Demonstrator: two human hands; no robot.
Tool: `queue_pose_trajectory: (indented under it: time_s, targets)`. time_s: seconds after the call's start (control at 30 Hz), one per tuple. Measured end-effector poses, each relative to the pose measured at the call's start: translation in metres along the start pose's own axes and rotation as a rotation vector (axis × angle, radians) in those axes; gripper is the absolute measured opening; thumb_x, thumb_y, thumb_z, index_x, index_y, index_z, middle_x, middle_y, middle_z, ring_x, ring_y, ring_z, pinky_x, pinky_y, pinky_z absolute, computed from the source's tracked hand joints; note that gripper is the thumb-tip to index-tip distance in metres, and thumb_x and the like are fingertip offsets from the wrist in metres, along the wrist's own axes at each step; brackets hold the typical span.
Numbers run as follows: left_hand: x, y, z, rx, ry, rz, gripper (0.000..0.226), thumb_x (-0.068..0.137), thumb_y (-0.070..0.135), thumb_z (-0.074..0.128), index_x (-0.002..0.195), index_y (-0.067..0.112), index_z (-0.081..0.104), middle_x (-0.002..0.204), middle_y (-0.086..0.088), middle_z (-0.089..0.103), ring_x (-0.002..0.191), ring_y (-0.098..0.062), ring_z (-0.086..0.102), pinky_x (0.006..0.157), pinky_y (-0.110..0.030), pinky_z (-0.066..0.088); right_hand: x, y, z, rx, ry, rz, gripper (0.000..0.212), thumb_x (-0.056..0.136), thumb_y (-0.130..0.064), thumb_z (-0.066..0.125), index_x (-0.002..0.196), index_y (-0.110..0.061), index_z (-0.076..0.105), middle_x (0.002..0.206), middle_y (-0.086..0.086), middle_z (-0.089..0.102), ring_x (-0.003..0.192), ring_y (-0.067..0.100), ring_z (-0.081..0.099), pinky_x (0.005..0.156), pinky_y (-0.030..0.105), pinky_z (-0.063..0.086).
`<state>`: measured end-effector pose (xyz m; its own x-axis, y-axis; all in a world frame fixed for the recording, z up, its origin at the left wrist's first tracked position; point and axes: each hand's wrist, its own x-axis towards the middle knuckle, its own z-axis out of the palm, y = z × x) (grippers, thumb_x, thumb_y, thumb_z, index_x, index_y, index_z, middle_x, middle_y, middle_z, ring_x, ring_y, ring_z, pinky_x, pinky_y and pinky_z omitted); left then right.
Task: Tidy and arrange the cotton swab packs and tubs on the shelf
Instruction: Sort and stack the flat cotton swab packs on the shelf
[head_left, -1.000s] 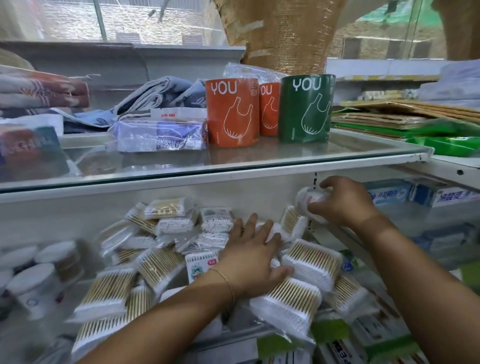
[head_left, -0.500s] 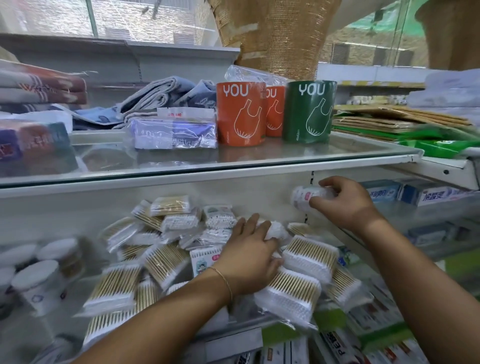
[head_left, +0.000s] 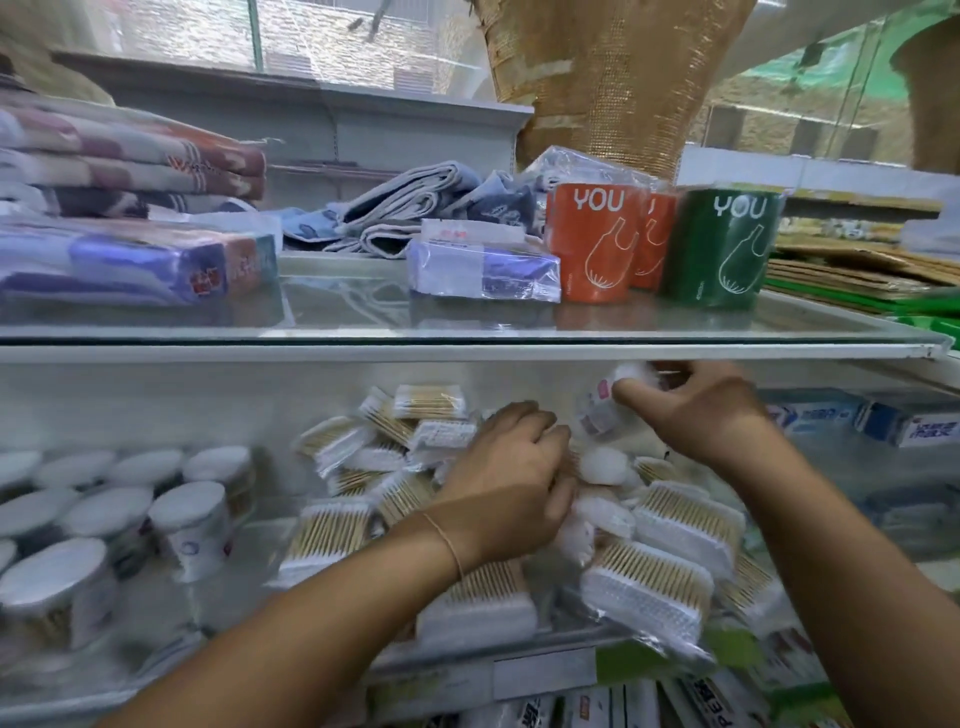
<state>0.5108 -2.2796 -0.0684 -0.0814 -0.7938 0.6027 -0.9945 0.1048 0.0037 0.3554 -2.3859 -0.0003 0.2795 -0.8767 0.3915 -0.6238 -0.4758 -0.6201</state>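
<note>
My left grip (head_left: 511, 480) lay knuckles-up on the heap of cotton swab packs (head_left: 670, 525) on the lower shelf (head_left: 545, 670). Its fingers were curled down into the wrappers. I could not tell whether they had closed round a pack or only pressed on the pile, since the fingertips were hidden and the picture was blurred there.

My right grip (head_left: 701, 410) was raised above the heap, just under the front edge of the glass shelf (head_left: 467, 325). It was clamped on a small swab pack (head_left: 597, 413) with a pink-marked label, pinched between thumb and fingers and tilted clear of the pile.

The packs lay jumbled at all angles, some overlapping. To their left on the same shelf stood the white-lidded swab tubs (head_left: 192, 519), upright and close together.

On the glass shelf above stood two orange cups (head_left: 592, 241) and a green cup (head_left: 722, 247), with folded towels (head_left: 130, 156) to the left. Boxed goods (head_left: 810, 415) lay to the right of my raised grip.
</note>
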Motion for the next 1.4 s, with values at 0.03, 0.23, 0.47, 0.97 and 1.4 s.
queue_pose_trajectory:
  time_s: [0.03, 0.23, 0.47, 0.97, 1.4]
  targets:
    - [-0.004, -0.004, -0.007, -0.008, 0.040, -0.010, 0.044, 0.082, 0.036, 0.052, 0.112, 0.005, 0.064, 0.114, -0.014, 0.064, 0.115, -0.032, 0.053, 0.101, -0.039, 0.044, -0.004, -0.010, 0.002, -0.014, -0.005, 0.006, 0.039, 0.074, -0.055, 0.068, 0.082, -0.017, 0.069, 0.081, 0.006, 0.069, 0.078, 0.025, 0.062, 0.068, 0.033, 0.048]
    - [-0.038, -0.032, -0.040, -0.064, 0.120, -0.146, 0.067, 0.082, 0.037, 0.050, 0.140, 0.004, 0.046, 0.123, -0.015, 0.060, 0.113, -0.032, 0.054, 0.098, -0.040, 0.046, -0.034, -0.058, 0.022, 0.176, -0.041, -0.002, 0.034, 0.076, -0.049, 0.076, 0.088, -0.018, 0.070, 0.091, -0.004, 0.068, 0.085, 0.016, 0.062, 0.076, 0.026, 0.042]
    - [-0.095, -0.061, -0.087, -0.116, 0.069, -0.271, 0.095, 0.087, 0.055, 0.051, 0.155, 0.026, -0.007, 0.158, -0.001, 0.019, 0.143, -0.017, 0.015, 0.118, -0.029, 0.011, -0.074, -0.117, 0.073, 0.357, -0.172, -0.200, 0.026, 0.070, -0.039, 0.083, 0.090, -0.032, 0.068, 0.094, -0.012, 0.071, 0.090, 0.006, 0.067, 0.088, 0.029, 0.054]
    - [-0.219, -0.149, -0.134, 0.013, -0.008, -0.400, 0.086, 0.074, 0.056, 0.046, 0.148, 0.012, 0.039, 0.149, -0.010, 0.043, 0.136, -0.026, 0.039, 0.114, -0.032, 0.027, -0.150, -0.210, 0.197, 0.066, -0.559, -0.498, 0.047, 0.066, -0.040, 0.079, 0.110, -0.027, 0.070, 0.095, -0.011, 0.068, 0.085, 0.001, 0.061, 0.074, 0.010, 0.046]
    - [-0.227, -0.157, -0.129, 0.166, -0.185, -0.370, 0.063, 0.086, 0.045, 0.052, 0.143, 0.022, 0.037, 0.138, 0.000, 0.050, 0.132, -0.021, 0.039, 0.116, -0.022, -0.007, -0.170, -0.218, 0.225, 0.007, -0.549, -0.433, 0.016, 0.059, -0.035, 0.064, 0.051, -0.029, 0.052, 0.055, -0.007, 0.054, 0.050, 0.001, 0.051, 0.043, 0.011, 0.033]
